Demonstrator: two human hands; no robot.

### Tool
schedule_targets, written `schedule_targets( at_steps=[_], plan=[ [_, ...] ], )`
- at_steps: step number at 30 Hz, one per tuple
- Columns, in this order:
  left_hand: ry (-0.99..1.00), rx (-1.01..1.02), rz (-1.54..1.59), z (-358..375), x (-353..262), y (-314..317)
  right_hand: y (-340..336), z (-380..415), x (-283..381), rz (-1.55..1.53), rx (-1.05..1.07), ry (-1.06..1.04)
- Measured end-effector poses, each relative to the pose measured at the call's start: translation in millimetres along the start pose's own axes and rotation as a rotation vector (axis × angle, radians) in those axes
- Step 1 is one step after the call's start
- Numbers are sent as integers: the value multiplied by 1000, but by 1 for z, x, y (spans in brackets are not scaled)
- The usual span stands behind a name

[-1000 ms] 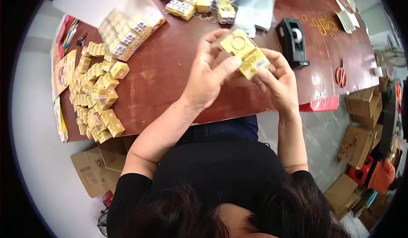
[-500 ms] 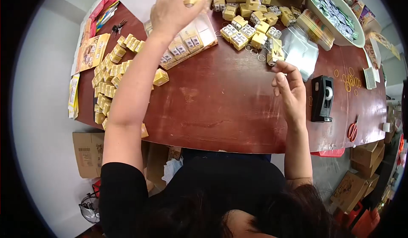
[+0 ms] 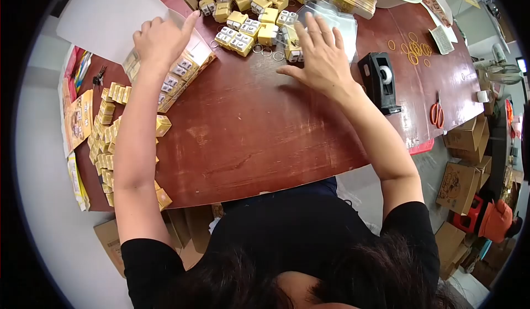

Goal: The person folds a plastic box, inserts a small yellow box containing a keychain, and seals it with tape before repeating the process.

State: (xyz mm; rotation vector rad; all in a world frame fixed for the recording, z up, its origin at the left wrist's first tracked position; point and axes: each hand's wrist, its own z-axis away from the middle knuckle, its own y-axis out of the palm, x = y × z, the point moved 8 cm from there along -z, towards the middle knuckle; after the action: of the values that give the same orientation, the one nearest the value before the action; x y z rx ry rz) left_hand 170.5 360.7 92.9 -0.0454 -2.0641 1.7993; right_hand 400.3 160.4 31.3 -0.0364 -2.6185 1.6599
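Observation:
My left hand [image 3: 160, 38] lies flat, fingers apart, on a row of bagged yellow boxes [image 3: 176, 74] at the far left of the red-brown table [image 3: 259, 138]. It holds nothing. My right hand [image 3: 320, 55] is spread open over the table, fingertips at a stack of clear plastic bags [image 3: 345, 25] and beside a loose heap of small yellow boxes [image 3: 248, 30] with metal key rings. Whether it touches a bag I cannot tell.
A black tape dispenser [image 3: 378, 80] stands right of my right hand. Rubber bands [image 3: 414, 47] and red scissors [image 3: 436, 113] lie further right. Many yellow boxes [image 3: 107, 138] cover the table's left edge. Cardboard boxes [image 3: 461, 171] sit on the floor at right.
A second ago both hands held a bagged yellow box. The left hand carried it up to the row at far left and now rests open there; the right hand moved to the clear bags.

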Motion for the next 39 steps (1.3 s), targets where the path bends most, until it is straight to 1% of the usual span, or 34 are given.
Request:
schedule_targets(
  at_steps=[1, 2, 4, 5, 6, 8, 9, 11, 12, 14, 15, 17, 18, 20, 21, 23, 24, 25, 26, 27, 28, 29, 30, 31, 32, 33, 34, 35, 36, 37, 38, 39],
  plan=[
    [61, -132, 88, 5, -10, -11, -4, -5, 14, 52, -180, -82],
    [120, -189, 163, 11, -25, -14, 1, -11, 15, 46, -179, -82],
    [204, -82, 309, 25, -56, -22, 25, -22, 15, 44, 92, -79],
    [231, 2, 492, 33, -68, -25, 10, -20, 18, 1, -24, -90],
    [228, 0, 494, 38, -74, -22, 4, -16, 17, 3, -25, -93],
    [344, 41, 812, 52, -93, -13, -20, -1, 16, -66, -155, -132],
    [304, 242, 957, 63, -102, -10, -32, 7, 17, -64, -153, -134],
    [240, 458, 1384, 82, -125, 20, -74, 31, 28, -120, -362, -206],
    [126, 687, 1627, 106, -140, 19, -78, 41, 34, -159, -344, -255],
    [137, 845, 1971, 131, -162, 32, -77, 65, 50, -244, -304, -301],
    [138, 773, 1908, 135, -161, 46, -70, 78, 57, -318, -193, -276],
    [114, 608, 1798, 162, -148, 53, -69, 99, 68, -483, -102, -295],
    [118, 625, 1769, 179, -140, 58, -70, 108, 71, -554, -1, -297],
    [105, 676, 1726, 210, -122, 69, -77, 111, 68, -705, 5, -208],
    [84, 708, 1769, 225, -117, 75, -74, 109, 64, -799, 43, -104],
    [69, 788, 1757, 251, -110, 73, -60, 98, 63, -699, -13, 47],
    [68, 723, 1875, 259, -108, 74, -50, 94, 69, -557, -9, -12],
    [52, 721, 1873, 266, -104, 76, -46, 91, 74, -568, -2, -17],
    [241, 266, 1448, 260, -87, 57, -41, 87, 84, -555, 50, -68],
    [389, -145, 976, 267, -79, 31, -38, 86, 95, -542, 103, -123],
    [364, -351, 800, 271, -69, 6, -42, 84, 102, -528, 108, -151],
    [269, -162, 1039, 271, -61, 23, -49, 82, 108, -535, 114, -162],
    [170, 31, 1271, 273, -55, 41, -48, 80, 108, -707, 196, -45],
    [53, 164, 1467, 278, -52, 56, -43, 81, 108, -875, 281, 75],
    [-24, 225, 1663, 281, -49, 66, -45, 77, 103, -857, 124, 18],
    [-103, 284, 1859, 284, -46, 74, -48, 75, 98, -951, 72, 61],
    [-166, 351, 1933, 288, -41, 74, -52, 74, 94, -1044, 18, 104],
    [-174, 341, 1935, 289, -39, 73, -57, 74, 96, -1078, 35, 96],
    [-230, 342, 2056, 290, -41, 73, -63, 74, 98, -1081, 39, 87],
    [-287, 344, 2177, 292, -40, 73, -67, 75, 111, -1198, 149, -5],
    [-278, 469, 2148, 296, -43, 69, -69, 77, 124, -1309, 260, -99],
    [-279, 463, 2152, 298, -40, 68, -75, 78, 133, -1288, 198, -195]
  ],
)
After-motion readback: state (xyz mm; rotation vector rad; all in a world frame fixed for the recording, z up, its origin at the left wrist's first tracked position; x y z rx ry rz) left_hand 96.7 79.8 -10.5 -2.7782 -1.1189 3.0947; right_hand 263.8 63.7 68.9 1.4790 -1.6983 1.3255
